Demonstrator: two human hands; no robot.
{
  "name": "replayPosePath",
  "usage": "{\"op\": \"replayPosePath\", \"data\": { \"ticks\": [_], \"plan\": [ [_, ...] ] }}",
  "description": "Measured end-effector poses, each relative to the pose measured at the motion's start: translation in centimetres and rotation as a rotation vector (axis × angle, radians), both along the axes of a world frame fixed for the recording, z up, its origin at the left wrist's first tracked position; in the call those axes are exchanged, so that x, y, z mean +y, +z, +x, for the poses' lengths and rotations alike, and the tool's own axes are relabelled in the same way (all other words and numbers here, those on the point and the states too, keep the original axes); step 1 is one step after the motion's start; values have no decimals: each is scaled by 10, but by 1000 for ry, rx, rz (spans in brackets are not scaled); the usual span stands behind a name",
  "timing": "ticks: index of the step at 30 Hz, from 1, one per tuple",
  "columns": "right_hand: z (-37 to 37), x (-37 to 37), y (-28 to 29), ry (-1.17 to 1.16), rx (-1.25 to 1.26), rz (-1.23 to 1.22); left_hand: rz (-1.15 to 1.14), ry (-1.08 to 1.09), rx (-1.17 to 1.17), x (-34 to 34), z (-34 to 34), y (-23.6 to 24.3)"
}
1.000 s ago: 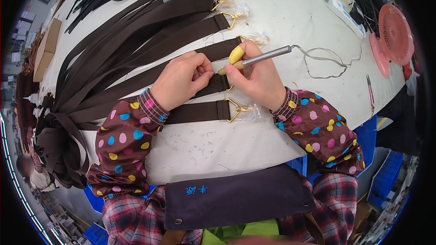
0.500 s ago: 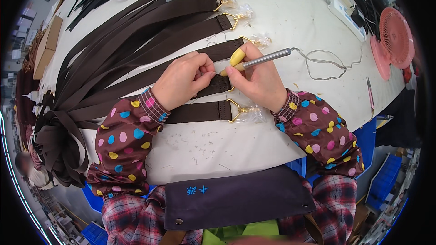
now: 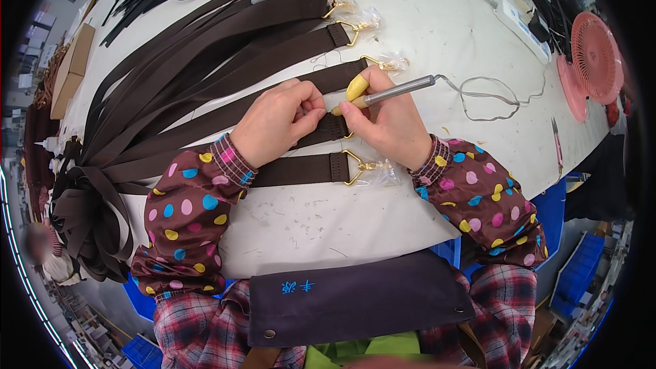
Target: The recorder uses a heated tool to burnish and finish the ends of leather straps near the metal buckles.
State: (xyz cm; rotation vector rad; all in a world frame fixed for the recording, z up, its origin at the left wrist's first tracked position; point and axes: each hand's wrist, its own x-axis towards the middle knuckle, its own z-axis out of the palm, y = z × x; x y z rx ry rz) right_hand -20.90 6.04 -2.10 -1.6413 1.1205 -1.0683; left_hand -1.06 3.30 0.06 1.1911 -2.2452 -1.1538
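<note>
Right hand holds corded tool amid brown straps.

Compared with a second ago, the back end of the pen-shaped tool in the right hand sits slightly lower in view, giving it a flatter slant, and the cable bends a little differently just behind it.

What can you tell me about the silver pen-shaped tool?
The silver, metallic-looking pen-shaped tool has a tan lower section and, at its upper end, a thin grey cord looping across the white table. The person's right hand holds it slanted, lower end pointing left toward a dark brown flat fabric-looking strap. I can't make out its tip, or any contact.
</note>
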Motion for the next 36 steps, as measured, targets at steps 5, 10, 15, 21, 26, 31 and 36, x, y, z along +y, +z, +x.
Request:
{"op": "replayPosePath", "data": {
  "ticks": [5, 10, 15, 21, 26, 31, 36],
  "plan": [
    [0, 0, 1, 3, 12, 14, -13, -3, 1, 0, 0, -1],
    [0, 2, 9, 46, 47, 124, 6, 4, -1, 1, 0, 1],
    [0, 1, -1, -8, -20, 0, 22, 19, 15, 0, 1, 0],
    [-4, 1, 9, -71, -65, -29, 114, 63, 47, 0, 3, -2],
    [-8, 3, 12, -136, -139, -106, -155, -92, 12, 6, 0, 5],
    [-12, 5, 15, -122, -51, -166, 45, 127, 37, 0, -10, 2],
    [-17, 9, 20, -88, -146, -86, 247, 372, 260, 10, -7, 12]
  ]
}}
